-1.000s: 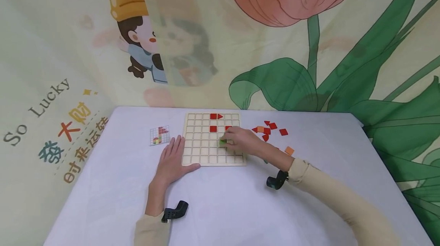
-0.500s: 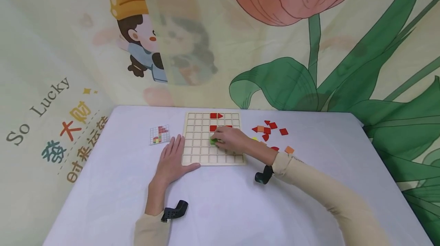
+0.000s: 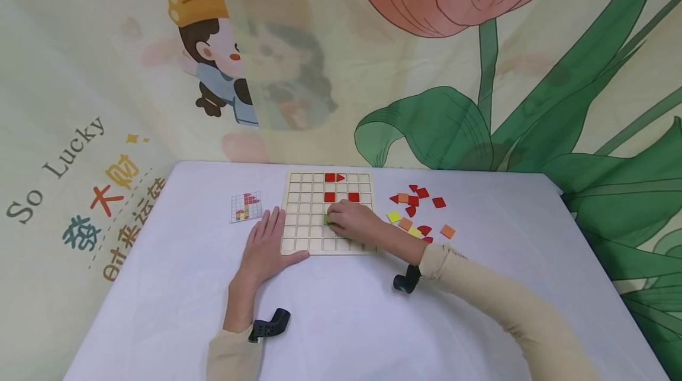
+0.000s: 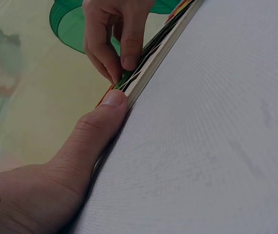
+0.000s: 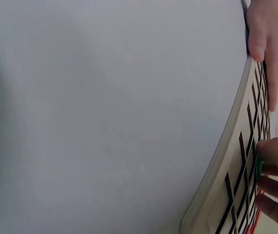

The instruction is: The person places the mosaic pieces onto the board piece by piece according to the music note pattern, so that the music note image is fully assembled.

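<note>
A pale wooden grid board [image 3: 302, 233] lies on the white table. My right hand [image 3: 354, 221] is over its middle, pinching a small green tile [image 3: 327, 219] between thumb and fingers, right at a grid cell. In the right wrist view the green tile [image 5: 259, 165] shows between the fingertips, low over the grid. My left hand [image 3: 261, 251] rests at the board's left edge, fingers straight and thumb [image 4: 114, 97] along the near corner. Red square tiles [image 3: 330, 197] and a red triangle [image 3: 340, 178] sit in cells of the upper rows.
A small pattern card [image 3: 246, 207] lies left of the board, beyond the left fingertips. To the right are scattered loose tiles: red ones [image 3: 438, 202], orange ones [image 3: 447, 231] and a yellow one [image 3: 393, 216]. A printed cloth backdrop [image 3: 415, 132] rises behind the table.
My right hand has moved left across the board with the green tile, uncovering the right red square and more loose tiles. The left hand has stayed at the board's edge.
</note>
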The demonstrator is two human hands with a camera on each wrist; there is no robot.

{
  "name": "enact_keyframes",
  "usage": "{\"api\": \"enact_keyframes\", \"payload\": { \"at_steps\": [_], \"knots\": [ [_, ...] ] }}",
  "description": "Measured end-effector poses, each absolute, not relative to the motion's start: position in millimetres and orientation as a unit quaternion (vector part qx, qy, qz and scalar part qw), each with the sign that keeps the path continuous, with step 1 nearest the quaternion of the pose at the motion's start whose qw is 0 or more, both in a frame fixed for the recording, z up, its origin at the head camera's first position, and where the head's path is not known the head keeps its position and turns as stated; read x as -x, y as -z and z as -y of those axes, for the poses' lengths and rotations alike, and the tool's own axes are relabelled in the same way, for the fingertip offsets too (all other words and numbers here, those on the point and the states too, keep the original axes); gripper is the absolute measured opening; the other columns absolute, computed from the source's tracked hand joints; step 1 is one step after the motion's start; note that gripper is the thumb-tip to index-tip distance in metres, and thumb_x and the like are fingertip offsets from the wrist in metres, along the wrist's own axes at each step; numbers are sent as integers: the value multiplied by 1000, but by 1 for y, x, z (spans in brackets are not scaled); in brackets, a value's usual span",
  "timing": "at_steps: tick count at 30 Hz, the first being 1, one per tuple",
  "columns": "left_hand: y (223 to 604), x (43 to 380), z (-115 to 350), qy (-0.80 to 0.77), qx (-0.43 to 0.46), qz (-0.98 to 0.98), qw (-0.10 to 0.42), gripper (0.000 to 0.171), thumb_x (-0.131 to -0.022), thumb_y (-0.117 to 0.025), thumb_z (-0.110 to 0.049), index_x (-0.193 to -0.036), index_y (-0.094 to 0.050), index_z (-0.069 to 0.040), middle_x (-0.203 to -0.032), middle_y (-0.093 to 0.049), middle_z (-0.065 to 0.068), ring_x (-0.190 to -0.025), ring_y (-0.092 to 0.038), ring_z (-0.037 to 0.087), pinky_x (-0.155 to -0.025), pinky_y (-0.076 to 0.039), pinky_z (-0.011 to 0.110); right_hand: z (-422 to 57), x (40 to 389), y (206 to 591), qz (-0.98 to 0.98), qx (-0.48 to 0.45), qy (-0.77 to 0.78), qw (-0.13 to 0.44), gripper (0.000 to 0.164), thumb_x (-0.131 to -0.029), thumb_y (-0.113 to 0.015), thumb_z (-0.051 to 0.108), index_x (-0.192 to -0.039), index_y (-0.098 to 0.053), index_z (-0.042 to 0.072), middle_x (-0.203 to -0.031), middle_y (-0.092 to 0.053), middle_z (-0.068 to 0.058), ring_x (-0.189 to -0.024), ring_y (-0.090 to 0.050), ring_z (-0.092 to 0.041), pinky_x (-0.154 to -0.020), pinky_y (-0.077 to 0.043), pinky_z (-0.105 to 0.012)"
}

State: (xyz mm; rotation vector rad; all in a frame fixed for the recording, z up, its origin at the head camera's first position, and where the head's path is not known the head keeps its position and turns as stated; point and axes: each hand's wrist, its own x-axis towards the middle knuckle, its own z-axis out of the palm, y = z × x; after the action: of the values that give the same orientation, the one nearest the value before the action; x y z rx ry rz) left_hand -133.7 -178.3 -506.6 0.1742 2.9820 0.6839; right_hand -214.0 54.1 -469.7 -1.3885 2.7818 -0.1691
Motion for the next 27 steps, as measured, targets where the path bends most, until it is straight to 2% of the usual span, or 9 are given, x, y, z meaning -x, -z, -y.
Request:
{"api": "enact_keyframes", "payload": {
  "at_steps": [5, 9, 19, 27],
  "knots": [
    [505, 133, 179, -223, -56, -972, 43, 111, -79, -66, -64, -155, -13, -3, -164, -10, 16, -152, -5, 36, -122, -11, 54, -58, 191, 471, -888, 459, 5, 21, 35, -97, -58, 34, -127, -64, 17, -134, -60, -1, -121, -56, -18, -100, -51, -30],
    [505, 133, 179, -224, -56, -972, 42, 111, -78, -66, -64, -155, -13, -3, -164, -10, 16, -152, -6, 36, -122, -11, 54, -68, 170, 470, -878, 478, 7, 22, 41, -96, -58, 39, -132, -60, 19, -139, -57, -1, -129, -51, -18, -106, -47, -32],
    [501, 133, 179, -233, -56, -970, 37, 111, -78, -68, -62, -155, -14, -3, -164, -11, 17, -152, -6, 37, -122, -11, 55, -121, 153, 464, -905, 416, 87, 31, 44, -89, -70, 33, -131, -61, 22, -137, -58, 0, -130, -51, -17, -100, -52, -33],
    [503, 133, 179, -227, -61, -971, 39, 111, -78, -67, -63, -155, -14, -3, -164, -11, 17, -152, -6, 38, -121, -12, 56, -154, 147, 465, -924, 369, 100, 27, 47, -86, -73, 33, -130, -61, 21, -134, -60, -3, -125, -56, -19, -94, -56, -33]
  ]
}}
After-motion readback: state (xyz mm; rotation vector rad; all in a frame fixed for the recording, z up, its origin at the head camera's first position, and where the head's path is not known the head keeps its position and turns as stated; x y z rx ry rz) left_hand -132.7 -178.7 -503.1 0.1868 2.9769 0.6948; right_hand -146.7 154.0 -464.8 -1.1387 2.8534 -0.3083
